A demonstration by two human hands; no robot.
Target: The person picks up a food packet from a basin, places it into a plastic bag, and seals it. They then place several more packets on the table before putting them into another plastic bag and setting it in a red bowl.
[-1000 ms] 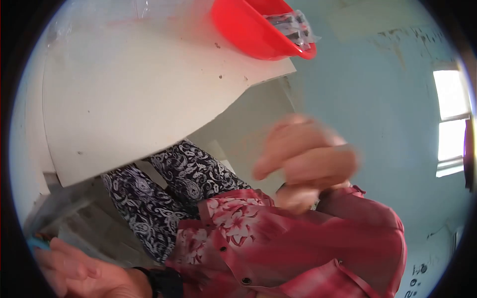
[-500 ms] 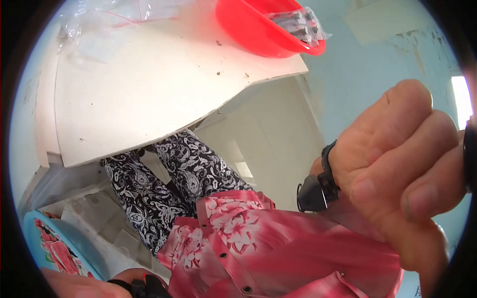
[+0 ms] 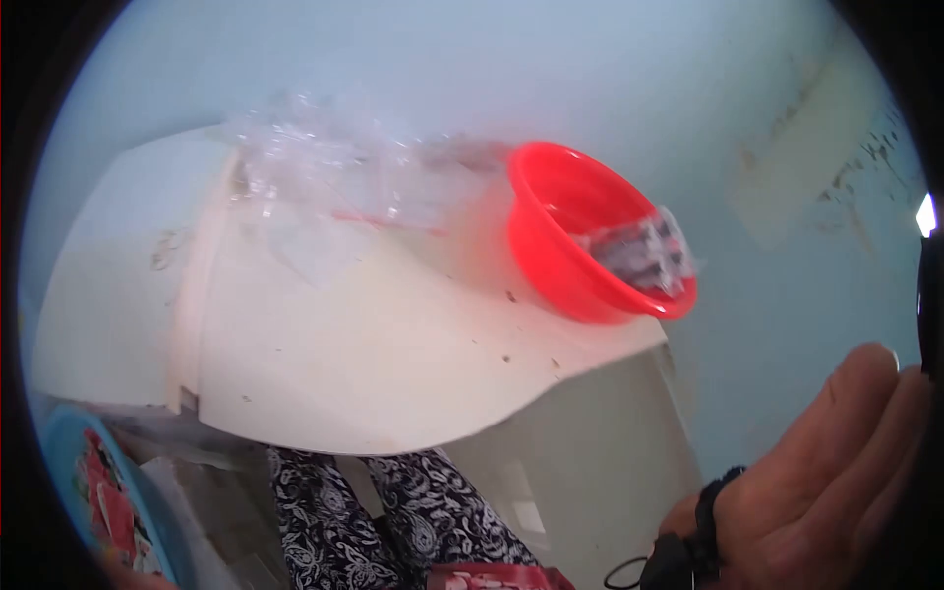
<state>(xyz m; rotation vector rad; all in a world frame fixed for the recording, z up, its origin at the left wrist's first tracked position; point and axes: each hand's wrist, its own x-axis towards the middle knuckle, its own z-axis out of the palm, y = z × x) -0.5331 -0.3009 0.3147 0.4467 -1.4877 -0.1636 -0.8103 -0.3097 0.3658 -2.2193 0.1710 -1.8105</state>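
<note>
My right hand point(image 3: 821, 482) is raised at the lower right edge of the head view, with a black strap and a small black device point(image 3: 674, 560) at its wrist. Its fingers look fairly straight and point up to the right; their tips are cut off by the dark edge, and I see nothing held in them. Only a blurred sliver of my left hand point(image 3: 138, 578) shows at the bottom left, its fingers hidden, close to a light blue tub point(image 3: 61, 433). Farther off, a red plastic basin point(image 3: 551, 275) holds a clear plastic packet point(image 3: 649, 254) with dark and white contents.
The basin stands on the right end of a white table point(image 3: 374, 364) with a curved front edge. Crumpled clear plastic bags point(image 3: 324, 162) lie at its back. Pale blue walls point(image 3: 393, 49) stand behind. Patterned trouser legs point(image 3: 433, 511) show below, beside a cardboard box point(image 3: 221, 501).
The view has tilted up, so the table and basin sit lower. My right hand has dropped toward the lower right, its curled fingers now straighter. My left hand has almost left the view.
</note>
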